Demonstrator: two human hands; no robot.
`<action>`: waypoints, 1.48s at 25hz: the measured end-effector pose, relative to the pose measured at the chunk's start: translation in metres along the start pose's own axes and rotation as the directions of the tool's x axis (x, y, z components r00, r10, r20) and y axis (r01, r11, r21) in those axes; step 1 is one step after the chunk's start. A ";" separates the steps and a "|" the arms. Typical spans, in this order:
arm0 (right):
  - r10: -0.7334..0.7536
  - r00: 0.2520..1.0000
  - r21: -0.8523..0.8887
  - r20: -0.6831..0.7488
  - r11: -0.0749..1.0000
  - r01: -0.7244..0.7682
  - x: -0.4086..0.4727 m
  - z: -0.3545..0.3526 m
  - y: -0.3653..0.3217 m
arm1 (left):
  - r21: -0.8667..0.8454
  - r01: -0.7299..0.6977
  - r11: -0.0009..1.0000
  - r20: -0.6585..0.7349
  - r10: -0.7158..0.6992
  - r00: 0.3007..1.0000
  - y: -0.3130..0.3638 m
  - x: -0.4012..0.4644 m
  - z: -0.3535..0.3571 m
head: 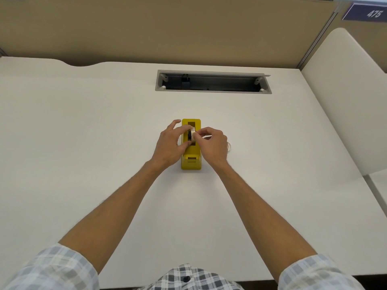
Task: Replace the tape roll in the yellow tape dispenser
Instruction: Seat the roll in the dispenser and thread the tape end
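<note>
The yellow tape dispenser [191,162] stands in the middle of the white desk [83,132], its cutter end toward me. Both hands meet over its open slot. My left hand [170,144] and my right hand [211,144] pinch a whitish tape roll [193,136] with a black core [189,136] from either side, right above the slot. A second pale tape roll [229,146] lies on the desk just right of my right hand, mostly hidden behind it.
A grey cable tray opening [212,82] is cut into the desk behind the dispenser. A tan partition wall [167,28] closes the back. A white side panel [345,97] borders the desk on the right.
</note>
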State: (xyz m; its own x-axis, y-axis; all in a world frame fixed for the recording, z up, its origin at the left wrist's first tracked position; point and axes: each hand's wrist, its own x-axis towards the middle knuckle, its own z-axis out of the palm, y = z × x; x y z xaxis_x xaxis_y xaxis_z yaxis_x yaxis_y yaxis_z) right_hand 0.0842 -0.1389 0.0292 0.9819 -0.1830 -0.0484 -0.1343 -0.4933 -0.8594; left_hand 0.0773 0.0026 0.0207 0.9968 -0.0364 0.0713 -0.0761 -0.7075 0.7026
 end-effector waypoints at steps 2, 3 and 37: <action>-0.002 1.000 0.009 0.011 1.000 0.002 0.000 -0.001 0.000 | 0.006 -0.005 1.000 0.000 0.005 1.000 0.000 0.001 -0.001; -0.006 1.000 0.007 0.016 1.000 0.006 0.000 -0.001 0.001 | 0.005 -0.008 1.000 -0.003 0.008 1.000 0.000 0.002 -0.001; -0.018 0.999 0.116 0.030 0.993 0.014 -0.002 0.001 0.010 | 0.302 -0.190 0.934 0.197 0.134 0.971 -0.011 0.023 0.002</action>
State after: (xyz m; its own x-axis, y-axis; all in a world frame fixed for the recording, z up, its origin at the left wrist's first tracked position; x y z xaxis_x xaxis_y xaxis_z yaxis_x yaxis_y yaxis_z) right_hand 0.0813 -0.1426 0.0198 0.9877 -0.1488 -0.0479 -0.1037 -0.3940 -0.9132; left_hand 0.1011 0.0086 0.0133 0.9629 -0.2687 0.0240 -0.2527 -0.8671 0.4292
